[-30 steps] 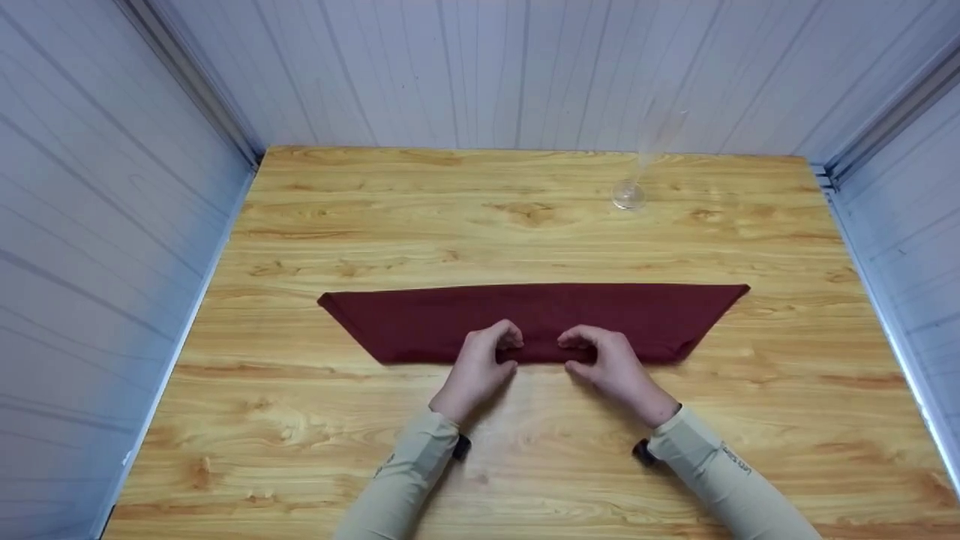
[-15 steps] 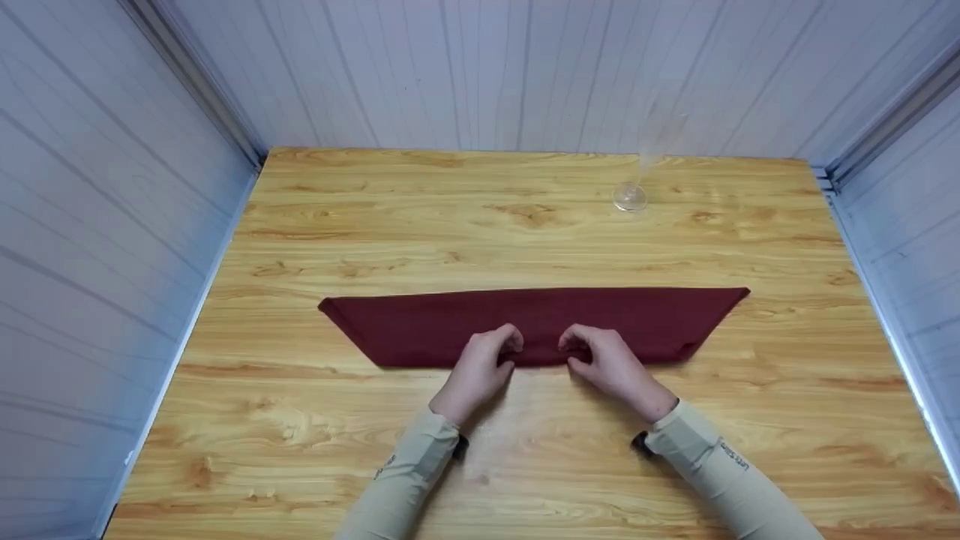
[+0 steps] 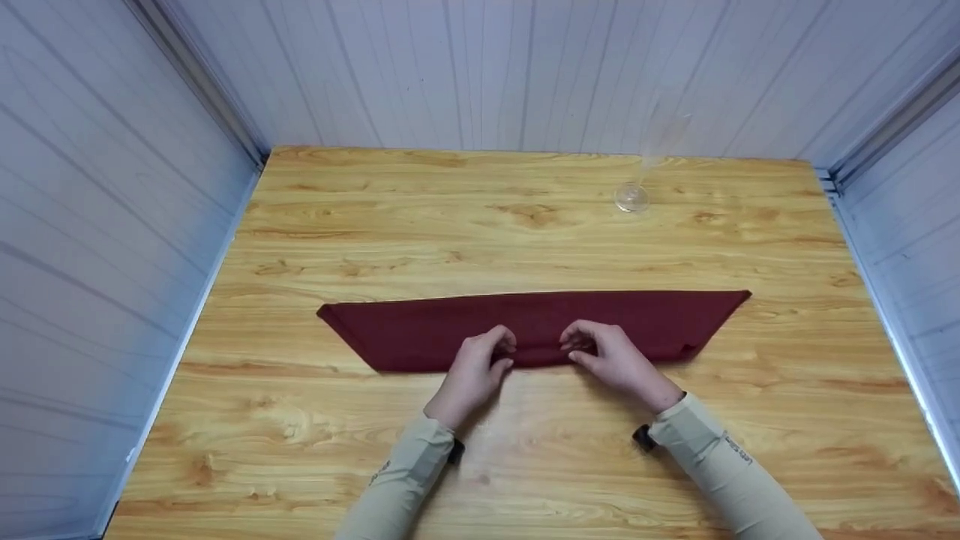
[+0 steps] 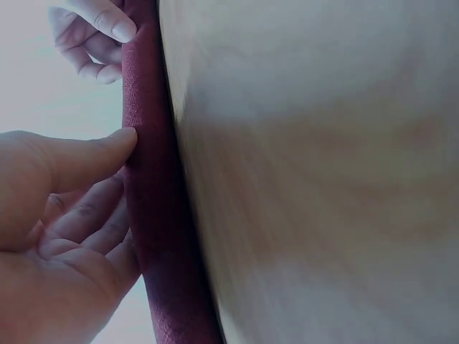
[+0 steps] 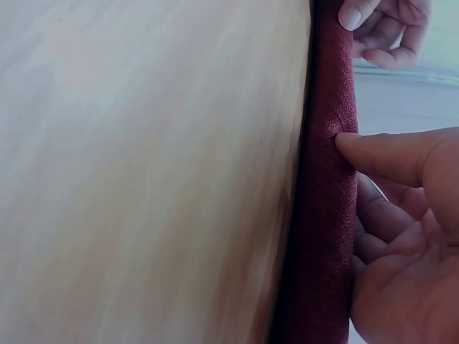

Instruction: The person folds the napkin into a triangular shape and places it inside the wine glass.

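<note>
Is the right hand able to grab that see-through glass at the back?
Probably yes, with a stretch: just the low dark red cloth and tabletop lie between the right hand and the clear glass. It would need to let go of the cloth's edge first.

3 pale walls (image 3: 420, 75) (streaked with grey lines) border a wood-grain tabletop (image 3: 480, 240).

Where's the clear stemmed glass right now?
In the head view, the clear stemmed glass stands right of centre near the far edge of the wood-grain table, beyond the dark red cloth and apart from it.
</note>
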